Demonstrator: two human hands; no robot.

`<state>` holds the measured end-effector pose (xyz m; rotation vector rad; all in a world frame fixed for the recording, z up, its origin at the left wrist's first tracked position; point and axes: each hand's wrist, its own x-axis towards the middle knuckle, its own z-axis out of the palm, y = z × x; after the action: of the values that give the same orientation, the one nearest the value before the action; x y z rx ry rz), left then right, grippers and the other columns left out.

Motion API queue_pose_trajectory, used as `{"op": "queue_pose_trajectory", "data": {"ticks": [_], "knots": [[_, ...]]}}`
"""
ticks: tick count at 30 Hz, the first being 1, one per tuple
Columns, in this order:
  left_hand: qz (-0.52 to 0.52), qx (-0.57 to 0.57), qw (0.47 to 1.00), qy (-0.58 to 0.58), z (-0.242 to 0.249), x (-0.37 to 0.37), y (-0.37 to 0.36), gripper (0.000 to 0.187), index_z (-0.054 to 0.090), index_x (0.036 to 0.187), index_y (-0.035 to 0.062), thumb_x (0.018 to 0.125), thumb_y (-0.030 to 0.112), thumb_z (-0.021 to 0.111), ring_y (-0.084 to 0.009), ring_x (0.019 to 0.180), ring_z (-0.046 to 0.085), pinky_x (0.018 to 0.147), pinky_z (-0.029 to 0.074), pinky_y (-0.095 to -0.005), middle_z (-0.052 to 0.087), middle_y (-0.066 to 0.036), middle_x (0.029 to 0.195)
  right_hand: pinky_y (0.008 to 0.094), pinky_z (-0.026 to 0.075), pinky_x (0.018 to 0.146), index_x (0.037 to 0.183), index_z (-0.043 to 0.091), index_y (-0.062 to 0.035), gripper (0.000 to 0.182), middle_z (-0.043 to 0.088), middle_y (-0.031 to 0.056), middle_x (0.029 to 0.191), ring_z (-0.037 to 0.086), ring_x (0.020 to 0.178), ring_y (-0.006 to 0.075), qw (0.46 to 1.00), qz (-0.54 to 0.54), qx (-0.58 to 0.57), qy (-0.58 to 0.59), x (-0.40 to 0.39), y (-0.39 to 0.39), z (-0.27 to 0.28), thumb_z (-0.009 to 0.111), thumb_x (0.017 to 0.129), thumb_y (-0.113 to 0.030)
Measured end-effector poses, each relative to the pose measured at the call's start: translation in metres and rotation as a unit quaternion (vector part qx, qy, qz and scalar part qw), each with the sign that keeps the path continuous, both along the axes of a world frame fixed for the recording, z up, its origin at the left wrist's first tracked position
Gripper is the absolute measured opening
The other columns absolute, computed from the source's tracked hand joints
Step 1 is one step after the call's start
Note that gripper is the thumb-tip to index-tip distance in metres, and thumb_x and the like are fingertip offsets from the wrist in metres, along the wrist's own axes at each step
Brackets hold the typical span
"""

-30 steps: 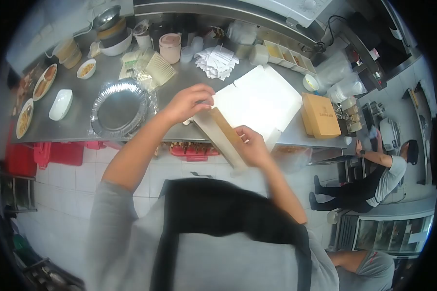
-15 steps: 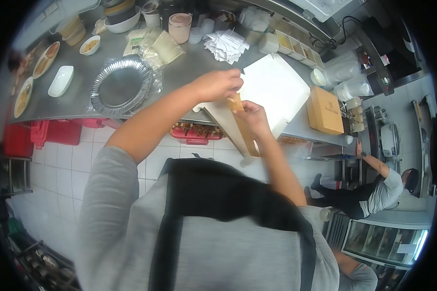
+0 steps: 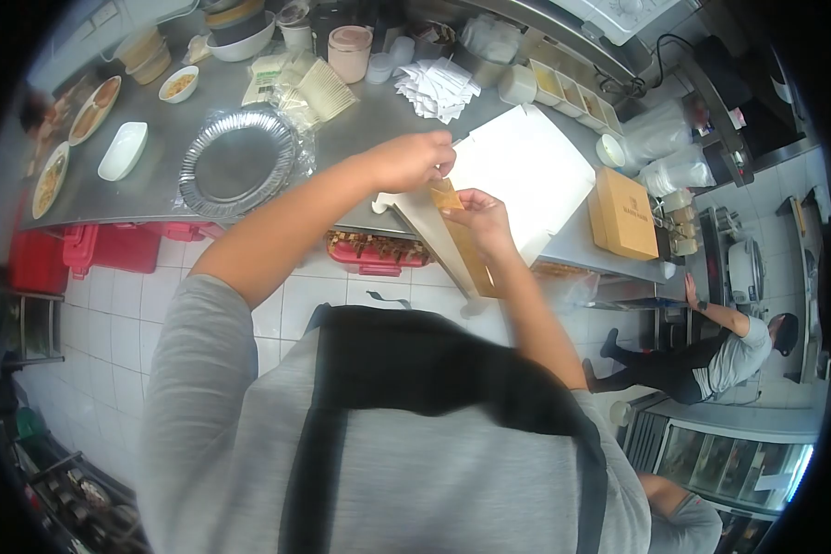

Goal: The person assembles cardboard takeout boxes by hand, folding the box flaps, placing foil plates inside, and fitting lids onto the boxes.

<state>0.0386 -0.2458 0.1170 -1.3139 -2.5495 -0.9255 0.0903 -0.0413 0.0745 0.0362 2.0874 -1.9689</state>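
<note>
A large white cardboard sheet (image 3: pixel 526 175), folded at its edges, lies on the steel counter, its brown side flap (image 3: pixel 469 254) sticking out over the front edge. My left hand (image 3: pixel 414 162) is closed at the flap's upper corner; what its fingers pinch is too small to make out. Close beside it, my right hand (image 3: pixel 480 220) grips the brown flap between thumb and fingers. A brown printed box (image 3: pixel 623 214) sits to the right of the sheet.
On the counter (image 3: pixel 342 129) are a foil tray (image 3: pixel 238 164), white packets (image 3: pixel 437 90), a white dish (image 3: pixel 122 151) and several food bowls. Red bins (image 3: pixel 111 251) stand below. Another person (image 3: pixel 739 355) is at the right, and part of another person (image 3: pixel 679 517) shows at lower right.
The view has shifted slightly. My hands remain at the flap's corner with little change. The person at the right has moved the outstretched arm a little.
</note>
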Motion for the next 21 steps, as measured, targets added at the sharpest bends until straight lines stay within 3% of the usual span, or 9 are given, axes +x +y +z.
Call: {"op": "queue_pose_trajectory", "data": {"ticks": [5,7,10,13,20,21], "knots": [[-0.025,-0.066,0.996,0.048,0.001,0.000,0.006,0.007,0.056,0.082,0.0033,0.079,0.003,0.062,-0.0308,0.087,0.059,0.072,0.048,-0.0413,0.052,-0.012,0.095,0.0233,0.051,0.069,0.094,0.065,0.0018,0.025,0.067,0.0054,0.082,0.062,0.073,0.0100,0.998,0.000,-0.009,0.062,0.001,-0.009,-0.002,0.076,0.072,0.004],[0.000,-0.070,0.994,0.087,-0.001,0.006,0.013,0.006,0.056,0.082,0.0030,0.079,0.003,0.062,-0.0317,0.086,0.059,0.073,0.048,-0.0418,0.052,-0.012,0.096,0.0232,0.051,0.068,0.094,0.065,0.0017,0.024,0.066,0.0054,0.082,0.062,0.072,0.0099,0.996,-0.011,0.051,0.069,-0.001,-0.011,0.000,0.076,0.072,0.004],[0.049,-0.035,0.998,-0.016,0.003,0.000,0.007,0.006,0.056,0.082,0.0032,0.079,0.004,0.061,-0.0326,0.085,0.059,0.073,0.048,-0.0417,0.052,-0.012,0.096,0.0230,0.051,0.067,0.094,0.065,0.0014,0.024,0.066,0.0050,0.081,0.062,0.071,0.0098,0.996,-0.013,0.063,0.060,-0.003,-0.008,0.000,0.076,0.072,0.003],[0.070,-0.028,0.997,-0.030,0.001,0.000,0.008,0.005,0.056,0.082,0.0033,0.080,0.005,0.061,-0.0335,0.083,0.059,0.072,0.048,-0.0421,0.051,-0.012,0.096,0.0228,0.051,0.066,0.093,0.065,0.0013,0.023,0.066,0.0044,0.081,0.061,0.070,0.0094,0.997,0.005,0.035,0.065,-0.004,-0.006,-0.006,0.076,0.073,0.002],[-0.011,-0.102,0.989,0.105,-0.002,0.008,0.012,0.010,0.060,0.087,0.0032,0.077,0.005,0.060,-0.0280,0.093,0.058,0.074,0.050,-0.0399,0.051,-0.010,0.098,0.0237,0.051,0.066,0.094,0.062,-0.0007,0.029,0.066,0.0040,0.080,0.061,0.070,0.0097,0.995,-0.010,0.026,0.095,-0.010,-0.004,-0.020,0.079,0.070,0.000],[-0.025,-0.112,0.988,0.107,-0.002,0.009,0.013,0.012,0.061,0.089,0.0034,0.077,0.005,0.060,-0.0271,0.095,0.057,0.074,0.051,-0.0396,0.051,-0.009,0.098,0.0246,0.051,0.066,0.096,0.061,-0.0008,0.032,0.066,0.0046,0.080,0.061,0.069,0.0106,0.993,-0.017,0.065,0.100,-0.011,-0.005,-0.020,0.079,0.069,-0.002]]}}
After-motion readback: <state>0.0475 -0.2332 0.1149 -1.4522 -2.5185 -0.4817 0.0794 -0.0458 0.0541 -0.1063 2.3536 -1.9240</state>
